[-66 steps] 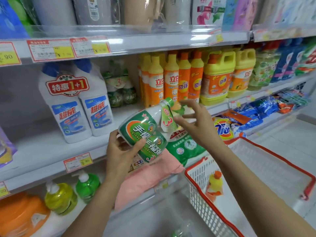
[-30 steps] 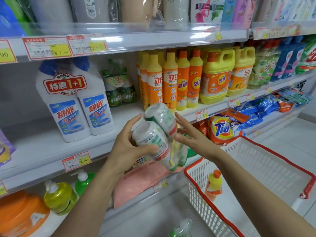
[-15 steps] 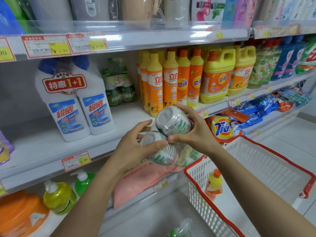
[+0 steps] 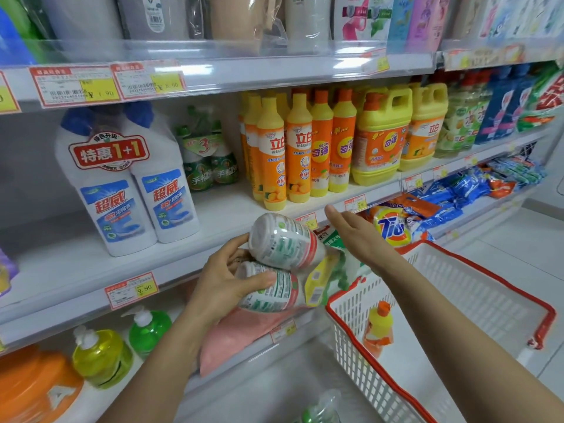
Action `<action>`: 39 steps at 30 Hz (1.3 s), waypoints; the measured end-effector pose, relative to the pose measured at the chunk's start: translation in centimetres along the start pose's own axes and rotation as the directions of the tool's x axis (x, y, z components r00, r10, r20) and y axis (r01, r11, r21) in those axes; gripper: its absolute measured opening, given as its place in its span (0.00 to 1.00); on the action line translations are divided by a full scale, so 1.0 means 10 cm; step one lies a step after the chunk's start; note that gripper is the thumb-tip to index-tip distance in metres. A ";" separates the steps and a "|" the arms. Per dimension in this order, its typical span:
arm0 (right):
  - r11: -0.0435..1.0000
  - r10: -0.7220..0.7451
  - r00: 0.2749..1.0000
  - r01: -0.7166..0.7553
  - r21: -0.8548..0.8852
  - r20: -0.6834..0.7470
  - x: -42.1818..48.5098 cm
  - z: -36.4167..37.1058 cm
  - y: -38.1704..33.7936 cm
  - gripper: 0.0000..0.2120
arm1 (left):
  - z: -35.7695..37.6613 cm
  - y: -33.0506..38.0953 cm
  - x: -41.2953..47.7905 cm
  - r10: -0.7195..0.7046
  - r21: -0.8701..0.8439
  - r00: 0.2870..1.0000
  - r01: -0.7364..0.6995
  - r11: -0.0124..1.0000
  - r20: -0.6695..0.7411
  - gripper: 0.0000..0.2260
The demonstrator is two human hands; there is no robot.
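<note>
left hand (image 4: pixel 225 288) gripped twin-bottle pack (image 4: pixel 283 261) | right hand (image 4: pixel 357 236) open, 2 o'clock | step: inspecting, probably | next, likely: basket (image 4: pixel 360 355), 4 o'clock

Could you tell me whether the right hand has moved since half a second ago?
Yes. The right hand has released the bottle pack and shifted slightly right, toward the Tide bag.
</note>
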State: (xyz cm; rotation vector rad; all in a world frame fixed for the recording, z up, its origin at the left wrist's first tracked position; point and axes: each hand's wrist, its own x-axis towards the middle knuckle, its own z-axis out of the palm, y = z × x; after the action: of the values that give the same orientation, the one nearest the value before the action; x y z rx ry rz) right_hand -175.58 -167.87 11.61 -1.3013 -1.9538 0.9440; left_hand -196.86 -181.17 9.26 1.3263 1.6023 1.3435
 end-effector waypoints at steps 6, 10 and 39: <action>0.970 0.217 0.972 -0.204 -0.132 0.095 0.05 -0.21 0.14 0.41 | 0.01 -0.04 -0.02 0.022 -0.060 1.000 -0.022 0.998 0.008 0.35; 0.907 0.227 0.942 -0.297 0.298 0.249 -0.03 -0.17 0.27 0.38 | -0.04 -0.09 0.01 0.021 -0.100 1.000 -0.021 0.995 -0.003 0.37; 0.880 0.186 0.965 -0.246 0.406 0.183 -0.03 -0.41 0.12 0.23 | 0.29 -0.53 -0.02 -0.359 -0.669 0.858 0.513 0.539 0.368 0.28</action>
State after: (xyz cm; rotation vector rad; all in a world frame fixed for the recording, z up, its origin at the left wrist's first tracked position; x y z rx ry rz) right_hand -171.65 -166.90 12.86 -1.2334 -1.5889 1.5139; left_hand -195.67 -180.27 3.37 0.4552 0.9416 1.2787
